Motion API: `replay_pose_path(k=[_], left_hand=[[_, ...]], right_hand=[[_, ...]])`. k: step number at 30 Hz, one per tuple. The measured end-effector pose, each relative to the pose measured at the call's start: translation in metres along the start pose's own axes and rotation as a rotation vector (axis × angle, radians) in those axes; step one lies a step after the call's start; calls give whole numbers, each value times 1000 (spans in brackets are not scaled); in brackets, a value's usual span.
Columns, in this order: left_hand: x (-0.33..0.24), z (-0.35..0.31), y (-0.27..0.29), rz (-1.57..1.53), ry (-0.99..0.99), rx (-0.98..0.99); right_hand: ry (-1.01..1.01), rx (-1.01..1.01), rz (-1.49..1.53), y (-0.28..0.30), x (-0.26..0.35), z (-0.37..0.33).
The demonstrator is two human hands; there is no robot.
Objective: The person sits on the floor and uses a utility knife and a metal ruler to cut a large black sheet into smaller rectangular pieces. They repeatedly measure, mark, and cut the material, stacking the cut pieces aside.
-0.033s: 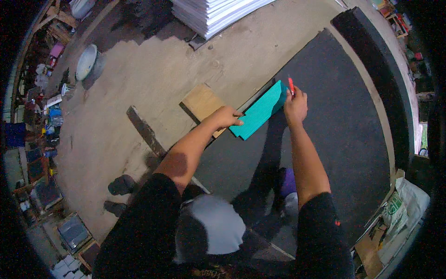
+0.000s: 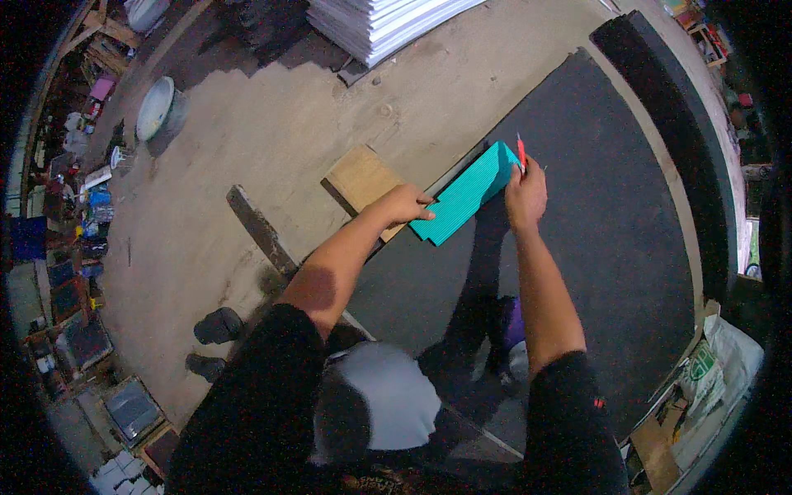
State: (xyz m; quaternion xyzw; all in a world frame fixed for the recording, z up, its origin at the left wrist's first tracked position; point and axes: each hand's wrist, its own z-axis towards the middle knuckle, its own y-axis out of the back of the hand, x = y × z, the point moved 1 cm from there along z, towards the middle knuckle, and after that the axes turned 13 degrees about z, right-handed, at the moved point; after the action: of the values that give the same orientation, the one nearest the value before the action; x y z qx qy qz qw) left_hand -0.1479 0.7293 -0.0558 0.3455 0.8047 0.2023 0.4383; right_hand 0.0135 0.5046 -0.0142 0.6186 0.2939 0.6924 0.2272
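Observation:
A teal ribbed sheet (image 2: 469,196) with a stepped notch at its near-left end lies slantwise over the dark mat (image 2: 610,206). At that near-left end, my left hand (image 2: 403,205) is closed on its edge, thumb on top. My right hand (image 2: 526,196) is at the sheet's far-right end, its fingers closed around a slim red pen-like tool (image 2: 521,152) whose thin tip points up and away. Whether the right fingers also grip the sheet is hard to see. A shadow falls over the sheet's far end.
Beside my left hand is a tan wooden board (image 2: 360,180). A dark narrow bar (image 2: 260,229) lies on the concrete floor, with dark slippers (image 2: 218,327) nearby. White sheets (image 2: 379,33) are stacked at the back, and a thick black strip (image 2: 664,107) curves along the right.
Very little differs: the red tool's tip and the shadow on the teal sheet have shifted slightly. Both hands keep their places.

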Motion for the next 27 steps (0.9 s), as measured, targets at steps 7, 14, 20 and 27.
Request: replay_pose_path(k=[7,14,20,27], left_hand=[[-7,9,12,-290,49,211],[-18,9,15,-281,48,192],[-19,6,18,-241,24,188],[-16,13,12,-298,70,213]], right_hand=[[274,223,111,27,0,-173],[365,601,-124,27,16,-211],[398,640,-163,14,23,-202],[323,738,-247,4,18,-202]])
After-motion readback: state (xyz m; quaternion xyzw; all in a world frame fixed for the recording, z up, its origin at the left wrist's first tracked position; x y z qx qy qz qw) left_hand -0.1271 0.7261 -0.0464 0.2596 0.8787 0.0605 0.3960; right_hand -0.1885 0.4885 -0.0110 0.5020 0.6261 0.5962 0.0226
